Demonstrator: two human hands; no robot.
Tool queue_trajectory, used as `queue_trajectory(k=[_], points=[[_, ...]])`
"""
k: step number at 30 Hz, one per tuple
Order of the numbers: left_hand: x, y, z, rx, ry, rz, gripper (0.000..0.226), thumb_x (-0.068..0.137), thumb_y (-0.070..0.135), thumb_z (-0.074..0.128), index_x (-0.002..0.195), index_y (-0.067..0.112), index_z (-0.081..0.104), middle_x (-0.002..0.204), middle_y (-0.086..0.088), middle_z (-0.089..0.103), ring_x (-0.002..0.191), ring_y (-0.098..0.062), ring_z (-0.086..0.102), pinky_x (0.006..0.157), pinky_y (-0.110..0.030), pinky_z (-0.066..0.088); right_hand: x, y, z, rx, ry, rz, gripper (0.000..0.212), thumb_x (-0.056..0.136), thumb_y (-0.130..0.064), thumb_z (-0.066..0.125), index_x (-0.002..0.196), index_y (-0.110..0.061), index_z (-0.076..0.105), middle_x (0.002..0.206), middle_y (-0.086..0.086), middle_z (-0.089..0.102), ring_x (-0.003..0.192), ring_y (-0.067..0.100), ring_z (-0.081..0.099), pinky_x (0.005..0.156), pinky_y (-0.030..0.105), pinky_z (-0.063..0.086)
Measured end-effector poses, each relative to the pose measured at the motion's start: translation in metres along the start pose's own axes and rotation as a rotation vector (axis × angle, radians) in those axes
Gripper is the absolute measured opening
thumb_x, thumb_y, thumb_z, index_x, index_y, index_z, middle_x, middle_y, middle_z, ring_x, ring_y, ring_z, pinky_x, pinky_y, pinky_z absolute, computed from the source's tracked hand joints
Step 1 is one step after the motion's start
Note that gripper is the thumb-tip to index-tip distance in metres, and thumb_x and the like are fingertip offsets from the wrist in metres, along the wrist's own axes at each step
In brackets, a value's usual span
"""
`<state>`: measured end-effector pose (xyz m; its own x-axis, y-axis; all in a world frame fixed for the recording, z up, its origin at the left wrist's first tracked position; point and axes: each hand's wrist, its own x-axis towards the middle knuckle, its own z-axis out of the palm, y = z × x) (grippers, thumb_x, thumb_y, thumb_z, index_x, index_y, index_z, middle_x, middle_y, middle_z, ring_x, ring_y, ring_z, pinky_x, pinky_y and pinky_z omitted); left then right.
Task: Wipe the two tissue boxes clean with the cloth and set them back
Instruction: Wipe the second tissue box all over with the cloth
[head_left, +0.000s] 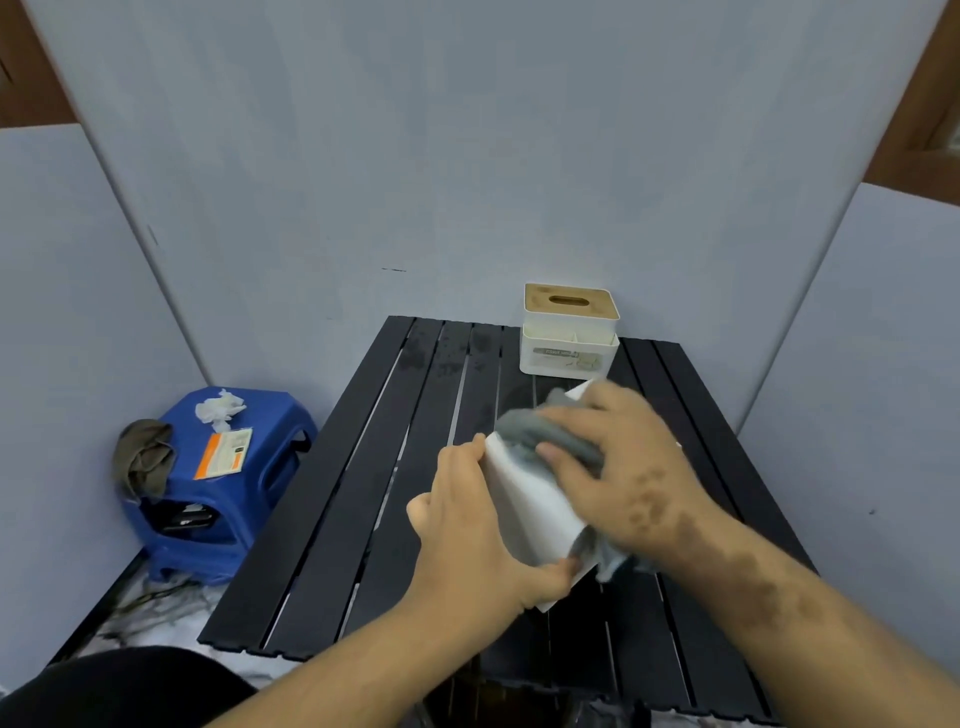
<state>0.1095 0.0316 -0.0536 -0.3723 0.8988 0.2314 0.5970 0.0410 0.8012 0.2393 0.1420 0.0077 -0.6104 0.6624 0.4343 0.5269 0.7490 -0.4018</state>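
White tissue box (530, 512) is tilted up over the middle of the black slatted table (332, 514), my left hand (470, 525) gripping its near side. My right hand (618, 462) has its fingers (558, 454) clutching the grey cloth (540, 434) against the top. Second tissue box (570, 332) sits at the far edge.

The left slats of the surface (332, 493) lie open for a reach. At the far right edge a white tissue box (569, 332) stands upright, blocking that corner; grey panels (363, 156) close three sides.
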Motion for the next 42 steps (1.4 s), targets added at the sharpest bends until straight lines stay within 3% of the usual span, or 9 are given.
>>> queue_trajectory(k=[3, 8, 11, 16, 23, 30, 33, 38, 42], points=[[0.001, 0.003, -0.001, 0.016, -0.007, 0.003, 0.103, 0.043, 0.075, 0.075, 0.124, 0.044, 0.021, 0.119, 0.029, 0.032, 0.109, 0.006, 0.023, 0.091, -0.028, 0.042, 0.002, 0.005, -0.004, 0.119, -0.048, -0.034, 0.027, 0.085, -0.044, 0.062, 0.111, -0.048, 0.067, 0.087, -0.010, 0.053, 0.088, 0.013, 0.056, 0.082, 0.038, 0.049], [0.001, 0.002, -0.001, 0.006, -0.024, -0.017, 0.108, 0.050, 0.056, 0.089, 0.131, 0.043, 0.019, 0.120, 0.032, 0.029, 0.109, -0.010, 0.024, 0.085, -0.024, 0.037, 0.024, 0.059, -0.017, 0.112, 0.116, 0.402, 0.021, 0.090, -0.035, 0.065, 0.109, -0.030, 0.074, 0.084, -0.014, 0.061, 0.084, 0.014, 0.061, 0.075, 0.027, 0.046], [0.002, -0.001, 0.000, 0.015, -0.020, -0.006, 0.112, 0.048, 0.059, 0.087, 0.136, 0.038, 0.021, 0.122, 0.029, 0.031, 0.110, -0.011, 0.025, 0.088, -0.027, 0.041, 0.016, 0.040, -0.007, -0.145, 0.086, 0.260, 0.025, 0.090, -0.040, 0.060, 0.112, -0.032, 0.070, 0.091, -0.007, 0.053, 0.089, 0.020, 0.055, 0.081, 0.037, 0.048], [0.002, -0.001, -0.001, 0.022, -0.021, 0.000, 0.104, 0.045, 0.068, 0.082, 0.125, 0.045, 0.020, 0.120, 0.029, 0.032, 0.108, -0.004, 0.026, 0.082, -0.020, 0.041, 0.003, 0.003, -0.005, 0.030, -0.038, -0.094, 0.030, 0.085, -0.046, 0.060, 0.114, -0.042, 0.068, 0.087, -0.011, 0.049, 0.089, 0.013, 0.050, 0.082, 0.042, 0.047], [0.003, 0.001, 0.000, 0.020, -0.022, -0.015, 0.110, 0.046, 0.061, 0.087, 0.132, 0.041, 0.021, 0.118, 0.032, 0.029, 0.110, -0.010, 0.025, 0.094, -0.033, 0.044, 0.023, 0.057, -0.015, 0.020, 0.114, 0.324, 0.020, 0.092, -0.034, 0.063, 0.109, -0.031, 0.072, 0.084, -0.012, 0.051, 0.083, 0.016, 0.056, 0.076, 0.026, 0.044], [0.002, 0.001, 0.000, 0.036, 0.008, 0.017, 0.109, 0.045, 0.075, 0.077, 0.131, 0.036, 0.024, 0.119, 0.028, 0.031, 0.113, 0.015, 0.019, 0.094, -0.030, 0.041, -0.002, 0.000, -0.002, -0.012, -0.023, -0.133, 0.034, 0.083, -0.047, 0.053, 0.112, -0.038, 0.069, 0.085, -0.010, 0.047, 0.084, 0.015, 0.050, 0.075, 0.042, 0.049], [0.003, 0.002, -0.001, 0.031, -0.024, -0.003, 0.110, 0.046, 0.068, 0.082, 0.134, 0.038, 0.022, 0.121, 0.029, 0.031, 0.109, -0.009, 0.027, 0.084, -0.022, 0.036, 0.009, 0.025, -0.010, 0.024, -0.005, 0.006, 0.033, 0.085, -0.053, 0.053, 0.116, -0.049, 0.064, 0.088, -0.015, 0.052, 0.089, 0.012, 0.054, 0.084, 0.046, 0.049], [0.004, 0.000, 0.000, 0.036, -0.034, -0.010, 0.112, 0.046, 0.064, 0.083, 0.135, 0.040, 0.020, 0.122, 0.030, 0.030, 0.110, -0.013, 0.025, 0.096, -0.035, 0.045, 0.020, 0.058, -0.016, -0.021, 0.096, 0.342, 0.023, 0.091, -0.043, 0.058, 0.112, -0.039, 0.068, 0.086, -0.012, 0.049, 0.091, 0.021, 0.057, 0.089, 0.046, 0.048], [0.004, 0.000, 0.000, 0.045, -0.025, 0.000, 0.113, 0.043, 0.070, 0.078, 0.134, 0.037, 0.021, 0.121, 0.027, 0.030, 0.109, -0.004, 0.023, 0.095, -0.034, 0.044, 0.005, 0.023, -0.006, -0.164, 0.074, 0.131, 0.029, 0.089, -0.040, 0.057, 0.115, -0.034, 0.067, 0.091, -0.006, 0.049, 0.092, 0.020, 0.048, 0.085, 0.046, 0.045]])
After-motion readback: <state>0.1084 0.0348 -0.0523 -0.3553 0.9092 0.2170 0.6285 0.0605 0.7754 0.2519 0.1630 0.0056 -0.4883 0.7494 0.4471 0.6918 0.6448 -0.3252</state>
